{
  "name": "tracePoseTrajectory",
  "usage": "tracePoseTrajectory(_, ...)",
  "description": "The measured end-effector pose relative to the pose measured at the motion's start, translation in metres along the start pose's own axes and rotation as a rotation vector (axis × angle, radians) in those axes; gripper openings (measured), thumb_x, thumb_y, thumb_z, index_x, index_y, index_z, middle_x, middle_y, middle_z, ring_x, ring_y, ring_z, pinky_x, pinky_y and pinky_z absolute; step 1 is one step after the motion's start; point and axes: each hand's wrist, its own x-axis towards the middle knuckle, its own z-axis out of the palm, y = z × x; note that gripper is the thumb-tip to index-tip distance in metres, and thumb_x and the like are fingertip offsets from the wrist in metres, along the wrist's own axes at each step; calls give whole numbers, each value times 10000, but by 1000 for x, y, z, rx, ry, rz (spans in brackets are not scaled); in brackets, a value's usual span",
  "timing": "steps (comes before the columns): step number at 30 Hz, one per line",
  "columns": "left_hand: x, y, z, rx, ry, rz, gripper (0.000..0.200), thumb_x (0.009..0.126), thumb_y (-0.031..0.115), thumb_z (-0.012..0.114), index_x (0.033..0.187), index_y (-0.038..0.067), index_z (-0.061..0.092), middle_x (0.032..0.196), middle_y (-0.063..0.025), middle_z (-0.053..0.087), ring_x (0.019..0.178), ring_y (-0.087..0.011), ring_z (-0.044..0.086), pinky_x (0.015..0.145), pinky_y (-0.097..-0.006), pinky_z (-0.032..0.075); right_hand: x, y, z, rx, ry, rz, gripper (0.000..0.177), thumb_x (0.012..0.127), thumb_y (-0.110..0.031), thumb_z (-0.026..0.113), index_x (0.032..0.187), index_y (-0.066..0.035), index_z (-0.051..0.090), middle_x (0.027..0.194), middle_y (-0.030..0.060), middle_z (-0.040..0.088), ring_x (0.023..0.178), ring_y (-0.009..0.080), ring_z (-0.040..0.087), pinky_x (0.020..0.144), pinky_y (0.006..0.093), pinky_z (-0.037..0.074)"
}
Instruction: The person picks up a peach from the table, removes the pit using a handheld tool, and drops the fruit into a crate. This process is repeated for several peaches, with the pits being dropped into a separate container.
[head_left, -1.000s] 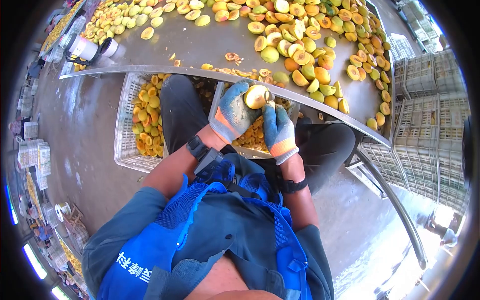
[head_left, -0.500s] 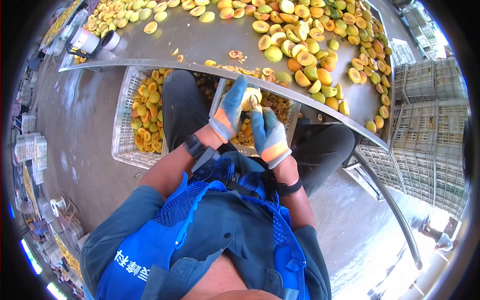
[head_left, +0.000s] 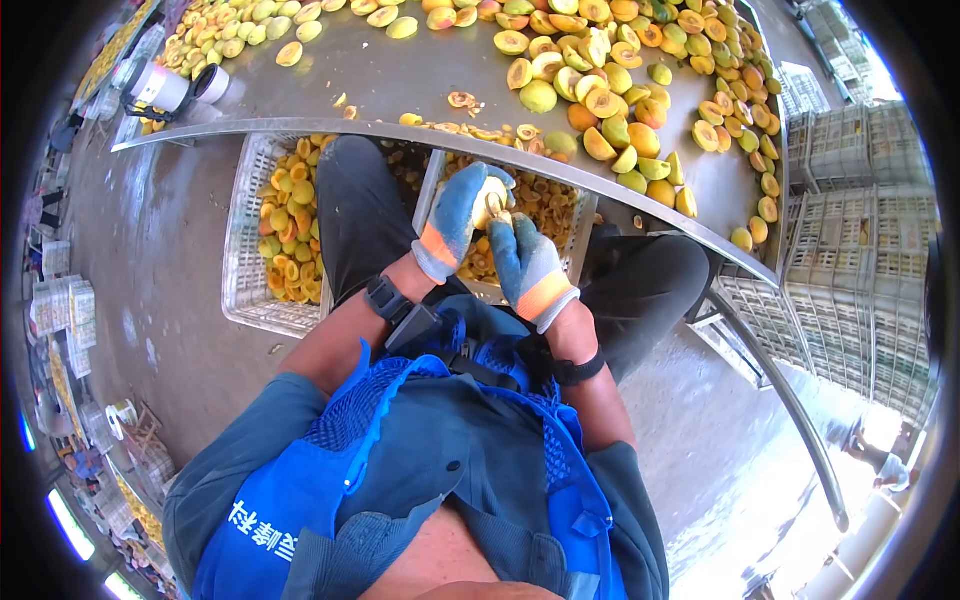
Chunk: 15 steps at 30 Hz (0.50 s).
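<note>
My left hand point(head_left: 456, 218) grips a cut fruit point(head_left: 489, 193) above the crate point(head_left: 582, 238); my right hand point(head_left: 531, 268) pinches what seems a small tool point(head_left: 495, 207) against it. Pressing too hard could skid the tool into the left hand.

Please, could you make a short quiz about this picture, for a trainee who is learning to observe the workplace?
1. Multiple choice: what does the gloved left hand hold?
(a) a bottle
(b) a piece of fruit
(c) a folded cloth

2. True or false: the crate beside the person's left leg contains cut fruit.

3. Fill in the word: the tall stacks of crates stand on the person's ____ side.

Key: 1 b; 2 true; 3 right.
</note>
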Motion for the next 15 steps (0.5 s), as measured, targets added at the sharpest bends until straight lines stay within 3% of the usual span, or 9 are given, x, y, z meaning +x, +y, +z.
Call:
tracePoseTrajectory(2,1,2,-3,75,-35,8,476,1082,439,385,1100,20,612,1007,-102,671,877,-177,656,852,-319,542,0,-3,-1,10,-28,39,351,1055,-316,507,1083,23,590,811,311,666,832,500,668,672,504,516)
tracePoseTrajectory(5,3,7,0,-89,-43,-98,485,1088,439,359,1098,19,601,993,-102,662,876,-178,648,844,-315,544,1,-2,-2,15,-29,63,284,1062,-251,533,1039,22,606,750,141,659,683,217,638,631,371,496)
tracePoseTrajectory(8,6,1,-4,-185,-53,-141,412,1080,404,407,1099,36,590,984,-94,647,884,-180,641,846,-321,551,1,10,5,253,-64,115,276,1068,-270,533,1047,-10,624,726,20,609,639,108,568,572,291,454)
tracePoseTrajectory(11,-3,0,21,-555,173,-146,338,1049,391,530,1130,74,616,969,-58,652,878,-178,648,781,-325,559,-2,2,7,768,-64,402,276,1078,-289,509,1051,-44,634,738,-51,563,612,47,508,531,229,393)
tracePoseTrajectory(14,-10,-19,22,-517,333,-122,306,1023,371,579,1148,92,588,984,-51,630,857,-183,654,730,-326,572,-6,1,13,754,-98,327,300,1087,-302,480,1072,-52,644,745,-54,569,609,36,489,520,216,377)
tracePoseTrajectory(15,-10,-16,20,-416,303,-121,273,1018,352,582,1082,86,596,959,-54,630,805,-179,651,697,-318,571,-8,0,13,677,-112,297,318,1089,-312,475,1078,-45,645,740,-50,567,608,40,488,520,221,380)
